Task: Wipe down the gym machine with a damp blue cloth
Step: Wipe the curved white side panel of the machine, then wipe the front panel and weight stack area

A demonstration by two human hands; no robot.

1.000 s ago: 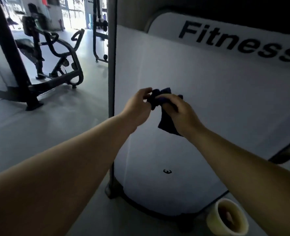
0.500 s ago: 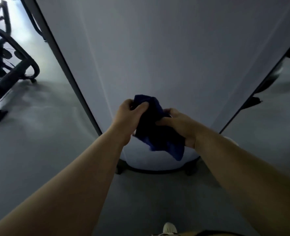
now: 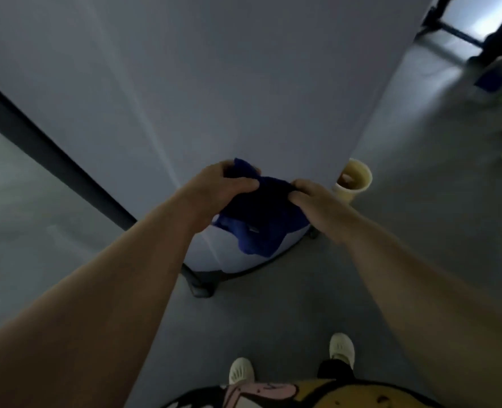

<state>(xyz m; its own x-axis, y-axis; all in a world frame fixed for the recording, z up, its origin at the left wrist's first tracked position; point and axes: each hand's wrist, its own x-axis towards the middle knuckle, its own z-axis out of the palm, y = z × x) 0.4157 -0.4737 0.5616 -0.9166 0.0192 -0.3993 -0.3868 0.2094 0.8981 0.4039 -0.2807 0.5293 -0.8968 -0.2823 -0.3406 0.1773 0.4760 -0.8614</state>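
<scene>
Head view, both hands' fingers (image 3: pixel 245 184) gripping blue cloth (image 3: pixel 263 214)

Both bare forearms reach forward and converge at centre frame, left hand (image 3: pixel 217 189) curled with knuckles up and fingers (image 3: pixel 243 184) pinched closed, right hand (image 3: pixel 317 198) just beside it at the same height, its fingers (image 3: pixel 298 197) likewise pinched closed, wrists nearly level, elbows out of view.
</scene>
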